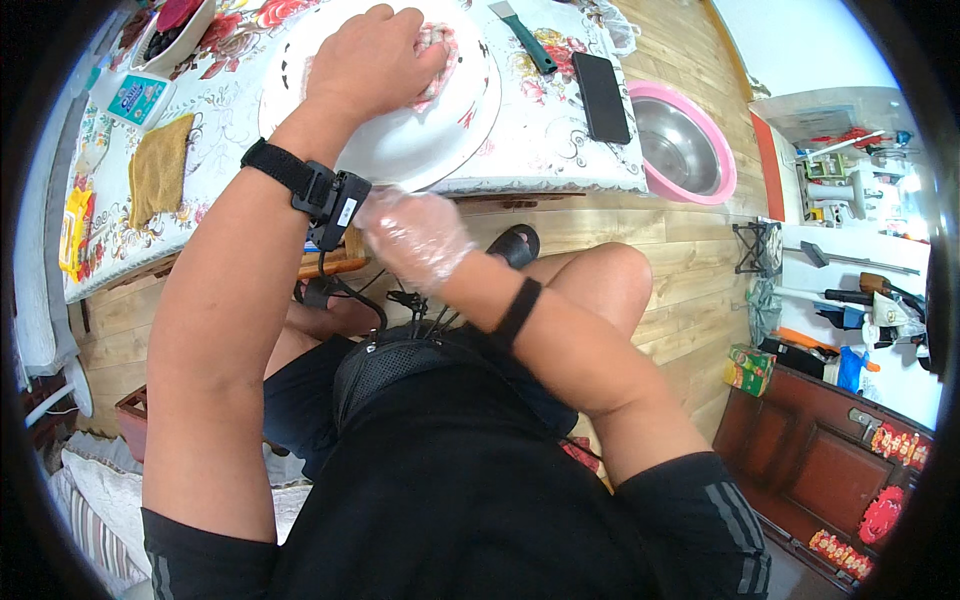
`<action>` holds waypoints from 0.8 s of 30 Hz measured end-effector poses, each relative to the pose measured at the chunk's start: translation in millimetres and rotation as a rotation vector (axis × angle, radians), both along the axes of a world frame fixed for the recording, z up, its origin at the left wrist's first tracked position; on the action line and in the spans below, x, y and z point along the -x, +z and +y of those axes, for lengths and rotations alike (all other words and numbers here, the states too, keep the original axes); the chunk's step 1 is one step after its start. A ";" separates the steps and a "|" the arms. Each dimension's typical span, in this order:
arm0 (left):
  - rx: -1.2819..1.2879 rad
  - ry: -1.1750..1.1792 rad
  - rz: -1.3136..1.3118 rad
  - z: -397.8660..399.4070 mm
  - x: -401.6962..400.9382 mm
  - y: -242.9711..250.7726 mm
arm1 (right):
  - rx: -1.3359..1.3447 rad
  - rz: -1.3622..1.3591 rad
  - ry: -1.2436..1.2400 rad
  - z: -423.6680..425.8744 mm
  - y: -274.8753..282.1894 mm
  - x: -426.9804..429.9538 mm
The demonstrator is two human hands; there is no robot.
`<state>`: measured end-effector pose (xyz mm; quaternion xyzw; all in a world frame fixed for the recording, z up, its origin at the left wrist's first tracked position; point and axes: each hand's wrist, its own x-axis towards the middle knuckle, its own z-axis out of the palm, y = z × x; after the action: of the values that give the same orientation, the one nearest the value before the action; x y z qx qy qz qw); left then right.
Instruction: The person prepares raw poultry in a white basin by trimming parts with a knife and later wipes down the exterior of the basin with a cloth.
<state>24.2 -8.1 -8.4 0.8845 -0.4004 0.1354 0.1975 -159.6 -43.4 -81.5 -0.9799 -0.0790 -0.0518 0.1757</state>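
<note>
My left hand (375, 60) is bare and closes over a red-and-white patterned cloth (441, 69), which lies against a white round basin (420, 150) with red and black marks. Part of the cloth is hidden beneath my palm. A clear plastic glove covers my right hand (420, 234), which is at the basin's near rim, below the table edge. Its fingertips are blurred and partly hidden, so their grip on the rim does not show. A black strap with a small device (334, 206) is on my left wrist.
On the flowered tablecloth (225, 150) are a green-handled scraper (529, 43), a black phone (602, 97), a brown cloth (160, 169), a white bottle (135, 97) and a yellow wipes pack (76, 232). A pink-rimmed metal basin (679, 142) stands right of the table.
</note>
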 end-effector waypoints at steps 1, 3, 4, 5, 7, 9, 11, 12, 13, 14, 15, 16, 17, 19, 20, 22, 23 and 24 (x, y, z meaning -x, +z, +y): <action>-0.002 0.005 -0.001 -0.4 0.0 -1.5 | 0.041 0.077 0.014 12.6 7.5 -5.4; -0.007 0.001 -0.002 -1.0 -1.2 -1.7 | -0.065 0.126 -0.049 28.2 4.9 -16.8; -0.017 -0.002 0.018 0.2 -3.1 -0.1 | -0.067 0.126 -0.057 28.8 0.5 -17.8; -0.026 -0.007 0.040 -1.0 -3.4 0.6 | -0.083 0.106 -0.050 27.7 -5.2 -17.3; -0.027 0.001 0.043 2.6 -2.7 0.1 | -0.102 0.084 -0.027 25.4 2.1 -17.9; -0.025 0.012 0.048 6.9 -3.3 0.1 | 0.005 0.112 -0.020 8.8 14.7 -7.8; -0.023 -0.019 0.045 -2.3 -2.9 1.7 | -0.126 0.092 -0.052 -19.0 -4.7 3.8; -0.028 -0.009 0.047 2.0 -3.6 -0.7 | -0.130 0.079 -0.062 -29.1 8.7 8.3; -0.007 -0.004 0.033 5.7 -3.0 -1.2 | -0.130 0.065 -0.075 -43.0 25.9 15.1; 0.017 -0.010 0.017 4.2 -1.8 -0.2 | -0.049 0.122 -0.110 -63.0 25.5 18.7; 0.019 -0.014 0.017 3.0 -2.1 -0.6 | 0.031 0.182 -0.145 -82.4 22.9 17.9; 0.006 -0.018 0.012 4.7 -4.1 -1.7 | 0.062 0.214 -0.158 -93.3 29.9 13.3; -0.007 -0.021 0.007 7.0 -5.8 -2.9 | 0.092 0.246 -0.170 -100.4 36.3 8.9; -0.009 -0.016 0.022 4.9 -4.3 -0.3 | 0.106 0.165 -0.130 -101.3 47.0 6.6; -0.017 -0.008 0.038 4.7 -3.8 1.1 | 0.043 0.078 -0.073 -93.8 49.4 5.5; -0.012 -0.008 0.017 5.8 -5.3 0.3 | -0.092 -0.064 0.008 -64.7 48.6 4.0; -0.007 -0.015 -0.003 5.5 -5.7 -1.0 | -0.073 -0.128 0.010 -44.2 39.9 1.1; -0.002 -0.021 -0.004 2.8 -4.7 -3.3 | -0.025 -0.125 0.009 -25.3 36.7 0.8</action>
<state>28.9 -5.3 -11.8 0.8801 -0.4103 0.1347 0.1973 -160.4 -68.7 -44.7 -0.9721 -0.0935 -0.1133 0.1827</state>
